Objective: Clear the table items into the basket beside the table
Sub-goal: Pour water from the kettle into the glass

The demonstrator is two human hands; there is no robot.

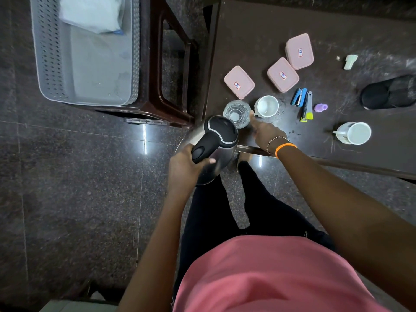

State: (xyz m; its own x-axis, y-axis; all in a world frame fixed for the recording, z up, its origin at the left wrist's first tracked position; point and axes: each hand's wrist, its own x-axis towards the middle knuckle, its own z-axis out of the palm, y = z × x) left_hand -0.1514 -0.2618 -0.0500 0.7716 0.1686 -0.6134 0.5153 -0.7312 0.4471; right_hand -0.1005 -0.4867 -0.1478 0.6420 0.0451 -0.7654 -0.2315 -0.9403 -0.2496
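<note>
Already the left hand (183, 164) grips the kettle (212, 149); the right hand (265, 131), fingers hidden, crowds the glass (236, 113), which could tip.

Person seen from above, head-worn camera. Torso: a pink short-sleeved top (276, 275), plain, without visible print; both forearms bare. Legs: black trousers (213, 212), close-fitting, with a small pale mark near the right thigh, too small to read. Right wrist: an orange band (285, 147), smooth and narrow, and beside it, nearer the right hand (266, 134), a thin beaded bracelet (275, 141) of dark and light beads. Left hand (183, 164) and left wrist: nothing worn; no ring can be made out on either hand's fingers.
</note>
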